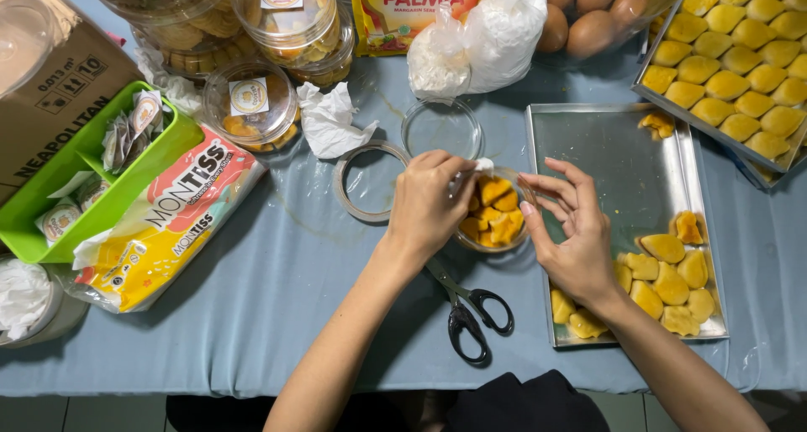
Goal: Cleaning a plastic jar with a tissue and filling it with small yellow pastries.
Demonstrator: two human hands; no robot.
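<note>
Right now a small clear round tub (496,218) is sitting on the grey-blue cloth (277,289), just beside the left rim of a metal tray (622,159), and it is holding orange-yellow cookies stacked on edge. The left hand (429,205) is bending over the tub's left side, its fingertips pinching a small white scrap (482,165) at the rim. The right hand (572,230) is cupping the tub's right side, fingers loosely spread and curved.

Black-handled scissors (471,310) are lying below the tub, partly under the left wrist. Two clear lids (441,128) are resting above and to the left. Yellow cookies (664,276) are filling the tray's lower right corner, and a second tray (740,62), packed in rows, is overlapping the far right edge.

Further out, sealed tubs with square labels (249,97) are standing at the top, near a crumpled tissue (329,121), a knotted white bag (483,37), a yellow-and-red packet (412,7) and brown eggs (588,12). A white-orange tissue pack (168,222) is leaning against a green basket (50,205) beside a cardboard box (50,104). Bare cloth is running along the near table edge at left.
</note>
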